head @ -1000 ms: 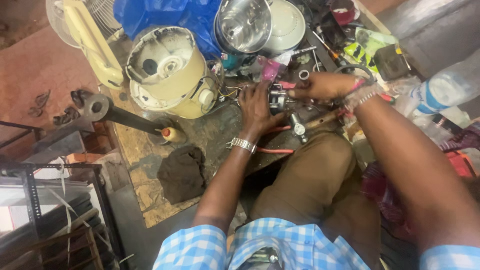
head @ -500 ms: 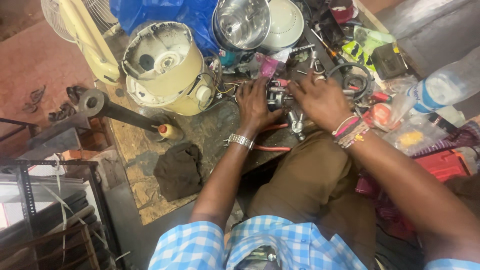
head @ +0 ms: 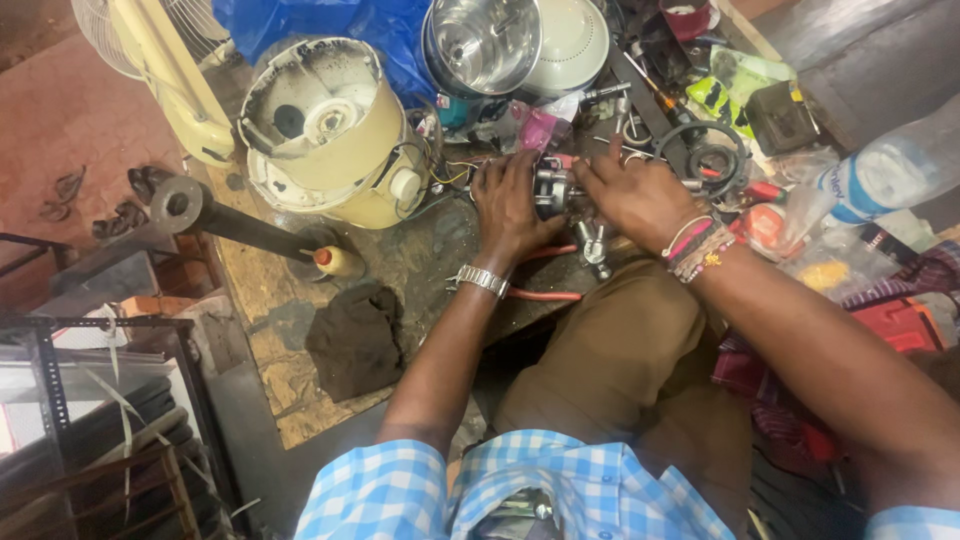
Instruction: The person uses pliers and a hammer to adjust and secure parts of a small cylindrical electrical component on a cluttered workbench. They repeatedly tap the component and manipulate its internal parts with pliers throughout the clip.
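Two hands (head: 575,200) around small motor (head: 553,188)

Motor part (head: 556,190) between left hand (head: 510,205) and right hand (head: 640,200); appliance base (head: 330,135) left, steel jar (head: 485,42) behind.

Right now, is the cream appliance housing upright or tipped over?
Tipped over: the cream appliance housing lies tilted on the workbench, its open underside facing the camera.

bare board (head: 260,290) left of dark rag (head: 355,340); cream housing (head: 330,130) blocks ahead
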